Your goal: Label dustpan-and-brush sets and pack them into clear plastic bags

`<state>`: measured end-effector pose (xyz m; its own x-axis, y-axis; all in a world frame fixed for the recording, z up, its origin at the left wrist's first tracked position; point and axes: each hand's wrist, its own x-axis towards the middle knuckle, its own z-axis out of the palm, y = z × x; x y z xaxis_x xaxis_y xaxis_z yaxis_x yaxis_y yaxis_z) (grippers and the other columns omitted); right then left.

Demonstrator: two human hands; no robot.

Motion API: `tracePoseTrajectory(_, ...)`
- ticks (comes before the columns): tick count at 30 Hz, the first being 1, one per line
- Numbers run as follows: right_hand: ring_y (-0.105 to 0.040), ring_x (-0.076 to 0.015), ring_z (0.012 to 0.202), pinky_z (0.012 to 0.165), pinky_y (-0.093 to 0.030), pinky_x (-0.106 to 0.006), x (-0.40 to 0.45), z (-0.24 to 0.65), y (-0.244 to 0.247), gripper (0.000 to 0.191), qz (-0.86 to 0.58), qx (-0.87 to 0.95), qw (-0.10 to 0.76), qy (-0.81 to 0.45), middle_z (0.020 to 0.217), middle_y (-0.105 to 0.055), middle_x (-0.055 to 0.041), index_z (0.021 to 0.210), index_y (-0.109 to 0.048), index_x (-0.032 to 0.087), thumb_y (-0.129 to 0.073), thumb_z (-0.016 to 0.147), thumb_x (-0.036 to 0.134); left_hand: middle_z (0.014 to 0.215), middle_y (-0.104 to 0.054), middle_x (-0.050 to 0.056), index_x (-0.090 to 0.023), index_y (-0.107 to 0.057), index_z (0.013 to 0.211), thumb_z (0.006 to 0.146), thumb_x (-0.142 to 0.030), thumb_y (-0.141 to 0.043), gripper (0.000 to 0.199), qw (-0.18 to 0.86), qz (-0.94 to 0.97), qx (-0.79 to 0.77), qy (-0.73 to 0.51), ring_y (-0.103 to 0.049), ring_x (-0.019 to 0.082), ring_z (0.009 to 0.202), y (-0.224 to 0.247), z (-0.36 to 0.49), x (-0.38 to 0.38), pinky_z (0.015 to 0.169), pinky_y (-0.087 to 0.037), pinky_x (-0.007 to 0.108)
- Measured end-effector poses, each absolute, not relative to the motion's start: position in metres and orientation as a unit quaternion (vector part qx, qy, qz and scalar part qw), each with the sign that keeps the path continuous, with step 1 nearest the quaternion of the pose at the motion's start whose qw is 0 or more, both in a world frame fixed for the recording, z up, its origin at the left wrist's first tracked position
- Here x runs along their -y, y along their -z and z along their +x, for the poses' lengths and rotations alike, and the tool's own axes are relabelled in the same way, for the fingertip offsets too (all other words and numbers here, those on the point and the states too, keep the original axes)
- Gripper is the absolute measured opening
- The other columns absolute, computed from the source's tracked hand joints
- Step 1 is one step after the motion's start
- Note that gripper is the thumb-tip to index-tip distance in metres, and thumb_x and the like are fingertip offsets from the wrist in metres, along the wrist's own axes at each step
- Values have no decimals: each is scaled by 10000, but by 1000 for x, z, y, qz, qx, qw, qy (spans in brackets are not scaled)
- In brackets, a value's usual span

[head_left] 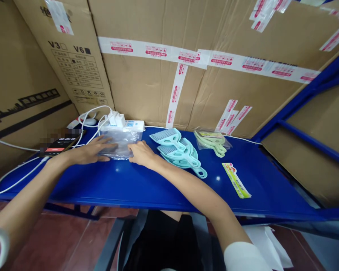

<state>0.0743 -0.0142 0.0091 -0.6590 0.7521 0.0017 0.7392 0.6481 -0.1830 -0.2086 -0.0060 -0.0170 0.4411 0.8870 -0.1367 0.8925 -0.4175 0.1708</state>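
A clear plastic bag [120, 145] lies flat on the blue table in front of the power strip. My left hand [92, 150] rests on its left part with fingers spread. At the bag's right edge, my right hand [141, 153] has its fingers curled in and closed on the plastic. Just right of that hand, several light-blue small dustpans and brushes [183, 152] lie stacked, handles toward the lower right. Beyond them sits a pale green dustpan set [213, 142] in clear plastic. A yellow-green printed card [236, 180] lies nearer the front right.
A white power strip [134, 125] with plugs and cables stands along the back edge. To the left, a phone [59, 146] lies with a white cable attached. Cardboard [147, 86] walls the back and sides, and a blue metal frame [296, 98] rises at the right.
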Motion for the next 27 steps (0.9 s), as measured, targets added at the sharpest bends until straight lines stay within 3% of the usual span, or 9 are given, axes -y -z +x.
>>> tracePoseTrajectory(6,-657,-361,1225,928,-602,-443,18,69,-7,336,-397,914,45,-74,1258,-710,-201,1216,-733,187,-746,954,397,1761,-286,189,-207,-533,1599,847,-627,-714,879,132,852,-507,7,-104,456,1665,7,-223,6,1260,-273,666)
tracePoseTrajectory(10,-631,-378,1277,999,-586,-484,23,68,-7,388,-387,919,31,-72,1317,-680,-235,1272,-732,170,-750,968,409,1750,-348,155,-186,-483,1628,1000,-691,-441,808,97,858,-500,-67,-271,346,1646,1,-194,0,1316,-250,523)
tracePoseTrajectory(13,-609,-372,1317,1038,-572,-477,26,69,-2,508,-390,918,40,-58,1369,-655,-237,1423,-667,175,-734,986,424,1765,-291,188,-117,-452,1643,1033,-631,-371,802,28,854,-516,-67,-148,419,1665,18,-168,-9,1319,-83,648)
tracePoseTrajectory(16,-604,-353,1321,1011,-589,-451,29,70,4,501,-393,916,62,-45,1370,-658,-215,1470,-643,224,-696,1016,430,1799,-185,154,-194,-328,1713,1049,-587,-352,772,34,834,-550,-24,-55,469,1665,44,-157,-14,1269,-53,756)
tracePoseTrajectory(21,-611,-355,1295,941,-621,-451,37,67,6,358,-397,915,58,-32,1368,-669,-201,1341,-722,211,-672,1033,389,1813,-103,125,-224,-196,1743,1051,-590,-301,791,32,835,-550,-8,11,459,1665,64,-162,-13,1258,-61,778)
tracePoseTrajectory(27,-696,-332,1140,874,-630,-434,46,67,4,250,-381,923,58,-2,1188,-751,-183,1239,-749,174,-612,1050,264,1803,-185,119,-241,-274,1729,1009,-632,-484,846,34,871,-486,-69,7,432,1676,36,-172,0,1294,-22,710)
